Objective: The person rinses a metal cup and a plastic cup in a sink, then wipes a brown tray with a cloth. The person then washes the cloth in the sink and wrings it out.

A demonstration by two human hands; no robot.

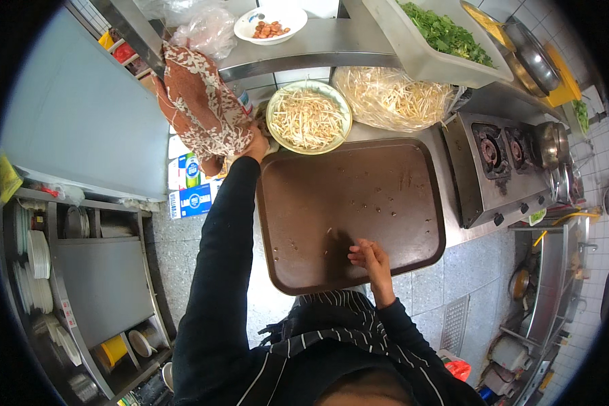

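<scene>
A brown rectangular tray (345, 203) with water drops and a few small scraps lies on the steel counter before me. Over its near edge hovers my right hand (371, 260), fingers loosely curled and holding nothing. My left hand (256, 144) reaches past the tray's far left corner, beside a hanging reddish-brown cloth (203, 101) with a white pattern; its fingers are mostly hidden, so its grasp cannot be told. Bean sprouts (309, 119) fill a round green-rimmed bowl (348, 127) that touches the tray's far edge. More sprouts are in a clear plastic bag (396, 99).
A gas stove (462, 177) stands right of the tray. On the steel shelf (314, 43) above are a white bowl (243, 28) of peanuts and a plastic bin (436, 73) of green herbs. Printed cardboard (193, 200) is at the left, near a dish rack (101, 279).
</scene>
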